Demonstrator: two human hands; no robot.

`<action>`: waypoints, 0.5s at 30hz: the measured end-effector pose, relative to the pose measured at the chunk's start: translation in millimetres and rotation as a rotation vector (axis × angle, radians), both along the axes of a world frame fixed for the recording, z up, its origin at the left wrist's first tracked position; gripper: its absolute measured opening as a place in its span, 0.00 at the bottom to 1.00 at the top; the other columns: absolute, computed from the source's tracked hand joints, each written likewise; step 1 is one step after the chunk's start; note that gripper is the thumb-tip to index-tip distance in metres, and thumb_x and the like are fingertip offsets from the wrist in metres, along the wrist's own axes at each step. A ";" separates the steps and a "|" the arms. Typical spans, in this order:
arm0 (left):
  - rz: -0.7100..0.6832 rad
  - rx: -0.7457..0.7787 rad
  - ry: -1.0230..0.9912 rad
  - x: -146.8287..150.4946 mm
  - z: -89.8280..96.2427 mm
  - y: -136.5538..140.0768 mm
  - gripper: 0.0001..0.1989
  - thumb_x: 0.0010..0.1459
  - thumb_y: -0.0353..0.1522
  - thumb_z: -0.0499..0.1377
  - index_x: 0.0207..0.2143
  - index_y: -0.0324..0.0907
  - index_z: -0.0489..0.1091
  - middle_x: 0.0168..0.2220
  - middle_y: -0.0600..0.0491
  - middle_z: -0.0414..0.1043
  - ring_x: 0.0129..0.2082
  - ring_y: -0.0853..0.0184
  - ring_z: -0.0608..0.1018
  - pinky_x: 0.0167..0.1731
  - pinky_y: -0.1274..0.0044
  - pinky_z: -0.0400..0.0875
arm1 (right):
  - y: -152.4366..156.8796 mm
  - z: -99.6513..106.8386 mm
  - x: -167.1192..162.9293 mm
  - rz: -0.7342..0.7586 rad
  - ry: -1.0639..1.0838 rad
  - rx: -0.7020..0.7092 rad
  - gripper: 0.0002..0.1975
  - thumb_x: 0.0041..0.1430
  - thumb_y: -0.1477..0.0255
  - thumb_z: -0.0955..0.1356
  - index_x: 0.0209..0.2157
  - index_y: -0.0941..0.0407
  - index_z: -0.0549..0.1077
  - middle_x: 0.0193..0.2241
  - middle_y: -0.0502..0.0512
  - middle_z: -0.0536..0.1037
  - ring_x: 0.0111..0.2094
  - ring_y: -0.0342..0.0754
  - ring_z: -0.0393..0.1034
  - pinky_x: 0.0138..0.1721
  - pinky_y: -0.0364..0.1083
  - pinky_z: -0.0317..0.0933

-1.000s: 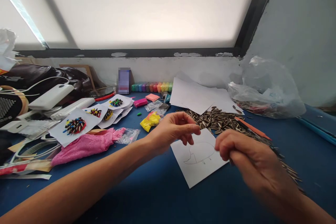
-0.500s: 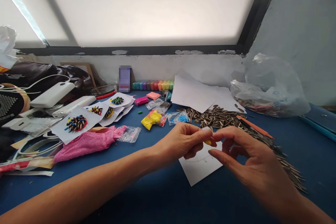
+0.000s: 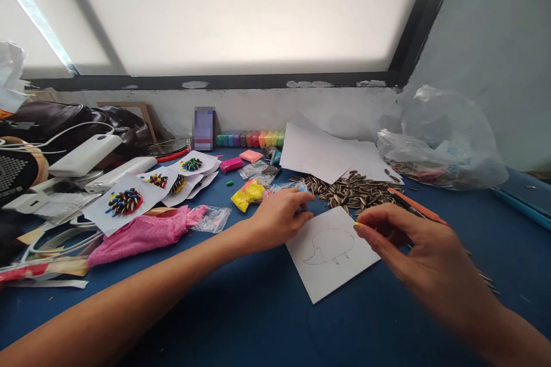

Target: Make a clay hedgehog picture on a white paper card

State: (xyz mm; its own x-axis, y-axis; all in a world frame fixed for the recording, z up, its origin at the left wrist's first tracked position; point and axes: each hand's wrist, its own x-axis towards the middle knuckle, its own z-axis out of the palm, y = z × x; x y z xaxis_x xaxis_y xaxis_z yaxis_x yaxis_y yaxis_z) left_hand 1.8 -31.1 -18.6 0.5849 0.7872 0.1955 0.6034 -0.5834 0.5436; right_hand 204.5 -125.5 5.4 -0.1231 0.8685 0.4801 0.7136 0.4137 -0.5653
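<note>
A small yellow bit of clay (image 3: 356,223) is pinched between the thumb and forefinger of my right hand (image 3: 415,255), over the right edge of a white paper sheet (image 3: 310,284). Drawn on that sheet is the outline of a hedgehog-like animal (image 3: 331,245) with a pointed snout and short legs. My left hand (image 3: 279,218) is at the sheet's upper left edge, fingers and thumb apart and nothing visible in them. Just behind it lies a clear packet of blue clay (image 3: 286,187), partly hidden, and to its left a lump of yellow clay (image 3: 247,195).
Sunflower seeds (image 3: 353,189) are heaped behind the sheet, with an orange pencil (image 3: 424,209) at their right. White papers (image 3: 316,152) and a plastic bag (image 3: 443,149) lie behind. Seed-covered clay pieces (image 3: 124,202), a pink cloth (image 3: 146,232) and a power bank (image 3: 86,155) crowd the left.
My hands have parted. The left moved left and down towards the blue clay packet, its fingers loosened; the right now pinches the yellow bit. The drawing is uncovered.
</note>
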 end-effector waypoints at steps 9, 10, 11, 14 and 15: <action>0.041 -0.069 0.133 10.3 -6.2 -6.2 0.06 0.56 0.32 0.60 0.37 0.40 0.71 0.40 0.50 0.73 0.43 0.62 0.73 0.43 0.73 0.66 | 7.6 -5.5 7.2 -0.038 0.010 -0.112 0.10 0.61 0.63 0.68 0.37 0.52 0.79 0.29 0.51 0.82 0.27 0.45 0.76 0.25 0.42 0.68; 0.040 -0.093 0.124 11.8 -5.6 -5.7 0.06 0.56 0.32 0.61 0.37 0.40 0.71 0.40 0.50 0.73 0.42 0.62 0.74 0.42 0.73 0.66 | 8.2 -4.7 7.6 -0.042 0.002 -0.110 0.10 0.62 0.63 0.67 0.37 0.52 0.79 0.28 0.50 0.82 0.26 0.45 0.76 0.25 0.42 0.67; 0.039 -0.109 0.117 12.8 -5.0 -4.8 0.07 0.55 0.32 0.61 0.37 0.40 0.72 0.40 0.50 0.73 0.42 0.63 0.74 0.42 0.73 0.66 | 8.8 -3.7 8.0 -0.046 -0.012 -0.101 0.10 0.62 0.63 0.67 0.36 0.52 0.79 0.27 0.50 0.81 0.25 0.45 0.75 0.24 0.42 0.67; 0.027 -0.130 0.113 13.1 -3.4 -2.6 0.06 0.54 0.33 0.62 0.34 0.41 0.72 0.37 0.52 0.73 0.38 0.64 0.74 0.38 0.75 0.65 | 9.3 -0.2 9.4 -0.054 -0.070 -0.061 0.11 0.62 0.63 0.67 0.33 0.52 0.78 0.26 0.50 0.80 0.25 0.45 0.74 0.26 0.43 0.66; 0.019 -0.146 0.112 12.6 -2.9 -2.7 0.05 0.54 0.33 0.61 0.32 0.41 0.71 0.35 0.53 0.73 0.36 0.65 0.74 0.35 0.75 0.65 | 9.1 1.0 10.0 -0.055 -0.086 -0.055 0.11 0.62 0.63 0.67 0.32 0.52 0.78 0.26 0.49 0.80 0.26 0.45 0.74 0.27 0.44 0.66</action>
